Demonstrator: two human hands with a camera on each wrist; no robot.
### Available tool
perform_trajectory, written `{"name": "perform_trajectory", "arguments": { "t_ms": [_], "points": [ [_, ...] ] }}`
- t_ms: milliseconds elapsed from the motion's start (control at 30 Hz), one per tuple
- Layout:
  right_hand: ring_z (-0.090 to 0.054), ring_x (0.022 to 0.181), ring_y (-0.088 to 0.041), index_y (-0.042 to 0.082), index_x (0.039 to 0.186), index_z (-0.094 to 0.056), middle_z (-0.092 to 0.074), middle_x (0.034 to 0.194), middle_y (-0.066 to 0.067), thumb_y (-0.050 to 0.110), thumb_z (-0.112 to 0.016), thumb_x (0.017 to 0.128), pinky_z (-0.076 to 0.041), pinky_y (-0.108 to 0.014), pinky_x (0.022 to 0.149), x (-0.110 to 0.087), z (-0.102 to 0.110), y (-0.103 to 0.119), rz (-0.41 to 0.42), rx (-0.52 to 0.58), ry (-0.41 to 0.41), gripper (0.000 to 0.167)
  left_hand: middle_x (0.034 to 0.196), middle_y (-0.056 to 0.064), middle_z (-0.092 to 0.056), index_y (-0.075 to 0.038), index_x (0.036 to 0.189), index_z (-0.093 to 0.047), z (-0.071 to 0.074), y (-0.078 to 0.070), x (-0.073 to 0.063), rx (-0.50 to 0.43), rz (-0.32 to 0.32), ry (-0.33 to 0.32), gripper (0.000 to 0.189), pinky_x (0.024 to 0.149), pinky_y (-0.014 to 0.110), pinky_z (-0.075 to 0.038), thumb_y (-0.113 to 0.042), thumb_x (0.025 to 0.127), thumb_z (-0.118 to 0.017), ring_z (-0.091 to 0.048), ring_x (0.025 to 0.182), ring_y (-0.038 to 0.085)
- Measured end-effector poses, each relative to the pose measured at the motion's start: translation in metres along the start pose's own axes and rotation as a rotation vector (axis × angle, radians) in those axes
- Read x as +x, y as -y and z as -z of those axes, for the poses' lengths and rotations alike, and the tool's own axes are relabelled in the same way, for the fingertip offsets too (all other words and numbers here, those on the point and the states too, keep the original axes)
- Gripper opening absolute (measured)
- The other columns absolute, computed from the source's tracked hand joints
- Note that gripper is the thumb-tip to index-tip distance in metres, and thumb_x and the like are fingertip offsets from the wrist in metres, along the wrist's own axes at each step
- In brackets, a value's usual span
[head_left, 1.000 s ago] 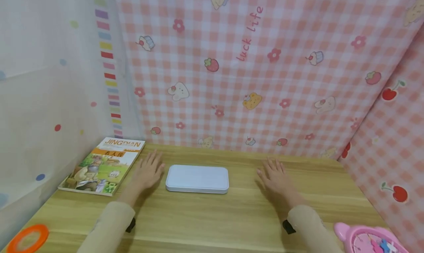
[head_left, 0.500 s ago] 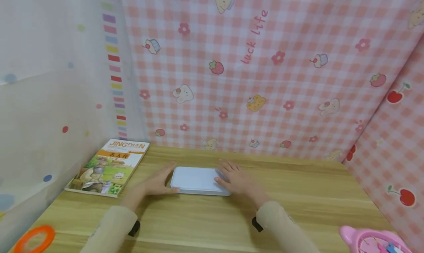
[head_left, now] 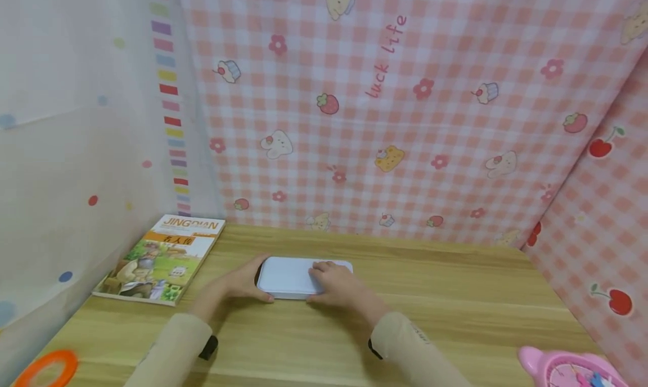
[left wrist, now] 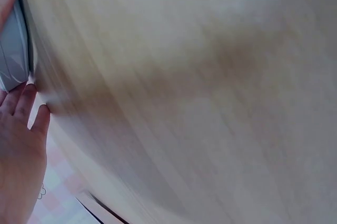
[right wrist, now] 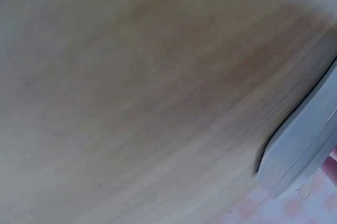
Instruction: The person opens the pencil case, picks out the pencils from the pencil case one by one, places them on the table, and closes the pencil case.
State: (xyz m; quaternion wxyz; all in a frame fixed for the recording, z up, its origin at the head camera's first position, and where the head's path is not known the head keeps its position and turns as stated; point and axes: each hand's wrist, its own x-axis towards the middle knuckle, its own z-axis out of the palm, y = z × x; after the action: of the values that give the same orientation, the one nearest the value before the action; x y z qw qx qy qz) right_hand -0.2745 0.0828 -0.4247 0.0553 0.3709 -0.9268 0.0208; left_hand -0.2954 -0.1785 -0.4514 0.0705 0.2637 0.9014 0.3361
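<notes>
A flat white case [head_left: 288, 275] with rounded corners lies on the wooden table; a seam runs along its side in the right wrist view, where the case [right wrist: 300, 145] shows at the right edge. My left hand [head_left: 245, 280] holds its left end, thumb at the front edge and fingers behind. In the left wrist view, the fingertips of the left hand [left wrist: 18, 145] meet the end of the case [left wrist: 13, 50]. My right hand [head_left: 336, 286] grips the right part, curled fingers on the top and thumb at the front edge.
A book [head_left: 162, 260] with a picture cover lies at the left by the curtain. An orange ring [head_left: 66, 367] is at the lower left, and a pink round thing with ears [head_left: 544, 364] at the lower right. Pink checked cloth [head_left: 354, 122] hangs behind the table.
Both hands have come in from either side of the white case to its ends. Since half a second ago, the right hand has slid left over the top and curled its fingers.
</notes>
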Motion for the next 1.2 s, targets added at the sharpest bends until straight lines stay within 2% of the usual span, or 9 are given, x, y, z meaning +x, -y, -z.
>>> {"name": "perform_trajectory", "arguments": {
  "t_ms": [133,233,367,533,833,1000,1133,1200],
  "points": [
    [-0.064,0.093,-0.019,0.006,0.105,-0.063,-0.064,0.106,-0.007,0.046,-0.063,0.081,-0.053,-0.03,0.076,0.004,0.0,0.004,0.108,-0.149,-0.033,0.047,0.134,0.03,-0.037,0.012,0.136,-0.022,0.001,0.0,0.0,-0.007,0.026,0.007,0.102,0.105,0.053,-0.03,-0.027,0.064,-0.082,-0.038,0.124,0.041],
    [-0.06,0.073,-0.012,0.008,0.09,-0.064,-0.063,0.087,-0.002,0.045,-0.063,0.081,-0.05,-0.025,0.06,0.004,0.001,0.004,0.202,-0.264,-0.089,0.038,0.135,0.03,-0.037,0.012,0.137,-0.022,0.001,-0.001,0.002,-0.003,0.046,0.006,0.103,0.105,0.052,-0.03,-0.028,0.063,-0.083,-0.038,0.125,0.041],
    [-0.052,0.064,-0.009,0.009,0.081,-0.061,-0.058,0.076,0.001,0.044,-0.06,0.082,-0.046,-0.021,0.052,0.005,0.0,0.003,0.287,-0.373,-0.144,0.035,0.133,0.029,-0.039,0.012,0.136,-0.023,0.001,-0.004,0.003,-0.004,0.051,0.005,0.103,0.105,0.052,-0.031,-0.027,0.062,-0.083,-0.04,0.123,0.04],
    [-0.047,0.059,-0.007,0.01,0.076,-0.06,-0.054,0.07,0.003,0.044,-0.058,0.082,-0.043,-0.018,0.049,0.008,-0.004,0.002,0.349,-0.472,-0.19,0.035,0.133,0.029,-0.039,0.011,0.136,-0.022,0.003,-0.007,0.002,-0.013,0.065,0.013,0.102,0.104,0.052,-0.031,-0.025,0.062,-0.083,-0.04,0.122,0.039],
    [-0.047,0.058,-0.008,0.011,0.073,-0.059,-0.053,0.067,0.003,0.046,-0.06,0.08,-0.043,-0.019,0.049,0.008,-0.007,0.002,0.366,-0.515,-0.245,0.036,0.126,0.023,-0.044,0.008,0.134,-0.026,0.002,-0.011,0.0,-0.017,0.084,0.026,0.097,0.102,0.049,-0.034,-0.023,0.062,-0.083,-0.044,0.117,0.034],
    [-0.046,0.057,-0.007,0.011,0.074,-0.059,-0.053,0.067,0.003,0.046,-0.06,0.079,-0.042,-0.018,0.047,0.008,-0.009,0.002,0.372,-0.504,-0.247,0.035,0.124,0.019,-0.046,0.004,0.132,-0.028,0.002,-0.011,0.0,-0.051,0.116,0.029,0.093,0.101,0.047,-0.034,-0.02,0.061,-0.084,-0.045,0.114,0.03],
    [-0.041,0.055,-0.006,0.012,0.071,-0.057,-0.05,0.065,0.004,0.044,-0.061,0.078,-0.038,-0.016,0.046,0.009,-0.007,0.001,0.362,-0.454,-0.236,0.033,0.125,0.019,-0.045,0.004,0.134,-0.027,0.003,-0.012,0.0,-0.064,0.127,0.039,0.095,0.102,0.048,-0.033,-0.02,0.062,-0.083,-0.044,0.116,0.031],
    [-0.039,0.052,-0.004,0.013,0.066,-0.057,-0.051,0.061,0.005,0.038,-0.063,0.077,-0.037,-0.015,0.044,0.01,-0.005,0.002,0.348,-0.375,-0.262,0.028,0.125,0.02,-0.045,0.004,0.133,-0.026,0.004,-0.013,-0.001,-0.063,0.121,0.037,0.094,0.102,0.049,-0.033,-0.019,0.062,-0.083,-0.044,0.116,0.032]
  ]
}}
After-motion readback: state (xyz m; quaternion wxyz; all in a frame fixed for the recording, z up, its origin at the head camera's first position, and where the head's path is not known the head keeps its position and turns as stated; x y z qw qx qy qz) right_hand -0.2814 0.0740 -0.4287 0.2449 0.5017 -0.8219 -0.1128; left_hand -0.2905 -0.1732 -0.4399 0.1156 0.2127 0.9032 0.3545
